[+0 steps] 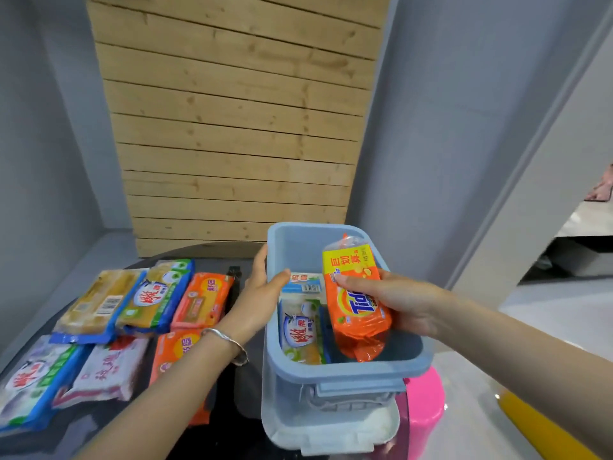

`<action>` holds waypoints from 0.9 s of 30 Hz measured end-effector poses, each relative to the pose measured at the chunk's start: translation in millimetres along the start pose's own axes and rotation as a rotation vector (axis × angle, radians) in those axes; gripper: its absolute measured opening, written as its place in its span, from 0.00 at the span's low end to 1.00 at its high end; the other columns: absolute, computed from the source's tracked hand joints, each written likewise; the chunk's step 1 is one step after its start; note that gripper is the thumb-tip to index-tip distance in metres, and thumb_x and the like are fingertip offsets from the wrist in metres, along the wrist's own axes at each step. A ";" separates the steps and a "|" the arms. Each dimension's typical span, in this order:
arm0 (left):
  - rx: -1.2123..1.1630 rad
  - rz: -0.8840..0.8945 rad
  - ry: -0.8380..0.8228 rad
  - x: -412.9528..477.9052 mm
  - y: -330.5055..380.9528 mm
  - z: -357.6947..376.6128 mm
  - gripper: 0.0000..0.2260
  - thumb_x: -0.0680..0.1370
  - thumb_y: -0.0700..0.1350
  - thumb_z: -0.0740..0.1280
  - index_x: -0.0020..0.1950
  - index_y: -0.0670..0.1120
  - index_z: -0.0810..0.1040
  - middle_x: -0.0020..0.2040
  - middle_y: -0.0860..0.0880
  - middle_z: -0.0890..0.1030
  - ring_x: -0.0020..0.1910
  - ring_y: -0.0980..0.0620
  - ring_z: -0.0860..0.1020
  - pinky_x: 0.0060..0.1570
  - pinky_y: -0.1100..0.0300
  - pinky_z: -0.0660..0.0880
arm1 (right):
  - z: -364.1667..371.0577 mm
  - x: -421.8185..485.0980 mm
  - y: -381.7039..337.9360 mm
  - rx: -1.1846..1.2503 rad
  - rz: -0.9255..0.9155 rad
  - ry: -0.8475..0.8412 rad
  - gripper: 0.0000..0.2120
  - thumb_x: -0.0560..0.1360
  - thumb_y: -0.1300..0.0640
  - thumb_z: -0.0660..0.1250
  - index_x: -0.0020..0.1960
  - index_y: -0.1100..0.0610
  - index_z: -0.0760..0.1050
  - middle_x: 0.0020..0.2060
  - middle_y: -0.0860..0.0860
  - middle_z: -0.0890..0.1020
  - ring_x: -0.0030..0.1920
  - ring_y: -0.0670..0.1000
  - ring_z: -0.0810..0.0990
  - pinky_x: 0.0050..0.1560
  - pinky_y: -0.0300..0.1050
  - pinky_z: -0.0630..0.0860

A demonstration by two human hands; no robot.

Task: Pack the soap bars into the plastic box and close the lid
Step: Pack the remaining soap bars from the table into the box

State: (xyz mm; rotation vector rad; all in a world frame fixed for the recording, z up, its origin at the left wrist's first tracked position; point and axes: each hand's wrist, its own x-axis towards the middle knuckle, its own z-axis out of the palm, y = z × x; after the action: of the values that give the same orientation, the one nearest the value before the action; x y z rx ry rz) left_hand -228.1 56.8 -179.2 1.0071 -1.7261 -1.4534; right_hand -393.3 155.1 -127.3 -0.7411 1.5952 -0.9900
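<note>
- One wall of pale wooden planks (238,127) fills the background, with grey wall on either side.
- Dark round desk (247,393) sits below it and carries everything.
- Blue plastic box (348,368) stands open at the desk's right edge, with a latch handle on its near wall.
- Lid (331,429) is off; it lies flat beneath the box, its near edge sticking out.
- Pink object (426,403) is just beside the box on the right; cannot tell what it is.
- Six wrapped soap bars (156,293) lie on the desk left of the box in two rough rows, some overlapping.
- Two packed bars (302,330) lie inside the box along its left wall.
- Right hand (398,300): grip clasped round the orange Tide bar (356,303), thumb across its face. The bar is tilted, its lower end inside the box and its upper end above the rim.
- Left hand (258,293): grip on the box's left rim, thumb hooked inside, fingers on the outer wall.
- Silver bracelet (229,341) on the left wrist.
</note>
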 end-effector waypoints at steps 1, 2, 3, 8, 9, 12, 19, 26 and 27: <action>-0.016 -0.014 0.005 3.0 -3.4 0.4 0.26 0.79 0.43 0.60 0.74 0.56 0.54 0.48 0.59 0.75 0.32 0.70 0.79 0.25 0.75 0.72 | 0.6 2.8 2.6 -0.029 0.027 0.008 0.14 0.72 0.55 0.71 0.57 0.56 0.75 0.46 0.55 0.85 0.41 0.51 0.84 0.40 0.44 0.82; -0.027 -0.022 0.008 4.9 -5.4 0.4 0.26 0.79 0.43 0.60 0.74 0.56 0.54 0.46 0.60 0.74 0.31 0.71 0.78 0.25 0.74 0.72 | 1.7 5.9 5.8 -0.050 0.060 0.009 0.14 0.73 0.56 0.70 0.57 0.57 0.75 0.50 0.56 0.84 0.44 0.53 0.83 0.45 0.46 0.82; -0.038 -0.026 0.007 6.3 -6.6 0.3 0.26 0.79 0.43 0.59 0.74 0.57 0.54 0.46 0.60 0.74 0.31 0.71 0.78 0.25 0.74 0.72 | 3.3 8.9 9.8 -0.057 0.103 0.005 0.12 0.73 0.57 0.70 0.56 0.58 0.76 0.54 0.58 0.83 0.45 0.54 0.82 0.50 0.49 0.80; -0.096 -0.025 -0.014 4.7 -7.3 0.2 0.26 0.80 0.41 0.58 0.74 0.55 0.53 0.46 0.61 0.72 0.33 0.66 0.78 0.26 0.76 0.72 | 14.6 22.5 28.9 -0.057 0.308 -0.057 0.05 0.76 0.57 0.67 0.49 0.57 0.76 0.55 0.59 0.82 0.42 0.53 0.80 0.59 0.53 0.74; -0.107 -0.021 -0.014 4.5 -7.2 0.6 0.25 0.80 0.41 0.57 0.74 0.54 0.53 0.47 0.61 0.72 0.35 0.66 0.76 0.27 0.77 0.71 | 15.5 24.7 31.1 -0.044 0.330 -0.060 0.04 0.76 0.56 0.66 0.48 0.57 0.76 0.50 0.57 0.83 0.42 0.52 0.80 0.59 0.53 0.74; -0.129 -0.015 -0.022 4.8 -7.4 1.4 0.25 0.80 0.40 0.57 0.75 0.53 0.53 0.48 0.60 0.72 0.38 0.67 0.73 0.28 0.79 0.70 | 14.8 29.7 33.5 -0.023 0.361 -0.060 0.05 0.77 0.56 0.65 0.48 0.57 0.76 0.43 0.54 0.82 0.41 0.51 0.81 0.58 0.53 0.74; -0.152 -0.031 -0.022 3.9 -9.7 0.2 0.25 0.80 0.43 0.56 0.74 0.58 0.52 0.47 0.60 0.74 0.33 0.67 0.78 0.27 0.76 0.72 | 17.0 36.7 39.8 -0.106 0.366 -0.019 0.18 0.78 0.56 0.63 0.66 0.63 0.71 0.63 0.61 0.77 0.47 0.55 0.80 0.61 0.53 0.73; -0.150 -0.029 -0.038 2.5 -9.5 -0.1 0.25 0.81 0.43 0.55 0.74 0.58 0.50 0.51 0.57 0.74 0.39 0.63 0.76 0.28 0.74 0.74 | 17.4 49.8 44.6 -0.163 0.353 0.076 0.17 0.79 0.60 0.61 0.66 0.65 0.70 0.63 0.63 0.77 0.41 0.54 0.78 0.58 0.54 0.74; -0.150 -0.031 -0.037 2.5 -9.6 0.2 0.25 0.81 0.43 0.55 0.75 0.58 0.49 0.54 0.55 0.73 0.40 0.63 0.75 0.30 0.73 0.75 | 17.7 51.7 44.7 -0.166 0.348 0.088 0.17 0.79 0.60 0.61 0.65 0.65 0.70 0.62 0.63 0.78 0.39 0.53 0.78 0.58 0.55 0.74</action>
State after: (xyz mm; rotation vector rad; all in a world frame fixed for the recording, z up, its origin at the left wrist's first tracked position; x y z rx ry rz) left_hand -228.2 53.8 -188.7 0.9358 -1.6071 -1.6044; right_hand -387.4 127.4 -192.0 -0.5115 1.8240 -0.6500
